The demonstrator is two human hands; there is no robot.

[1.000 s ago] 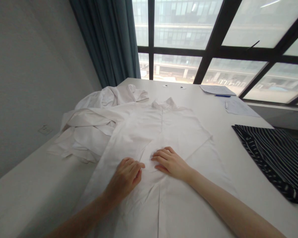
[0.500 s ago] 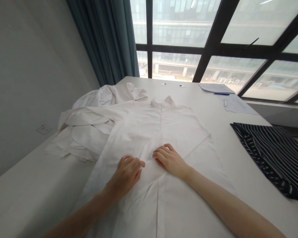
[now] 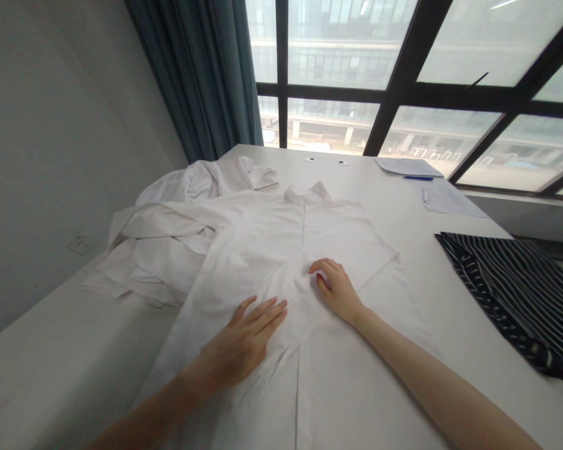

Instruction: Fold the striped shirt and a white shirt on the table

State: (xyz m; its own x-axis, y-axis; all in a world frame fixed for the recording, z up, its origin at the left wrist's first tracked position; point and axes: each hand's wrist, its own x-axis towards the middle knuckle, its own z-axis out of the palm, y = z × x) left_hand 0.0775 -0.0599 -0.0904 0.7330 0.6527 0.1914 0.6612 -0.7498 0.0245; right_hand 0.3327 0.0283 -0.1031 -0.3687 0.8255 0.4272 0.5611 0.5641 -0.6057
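One left hand (image 3: 244, 344) is lying spread, empty, on the white shirt (image 3: 351, 234), the right hand (image 3: 338, 290) half-curled at its two o'clock, grip unclear. Flat, light pressure is probably working best.

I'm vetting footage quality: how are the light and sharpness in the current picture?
Head view: the window is bright and washed out; head view: the wall is dim; head view: soft shadow darkens the table left of the white shirt, whose fine detail looks soft.
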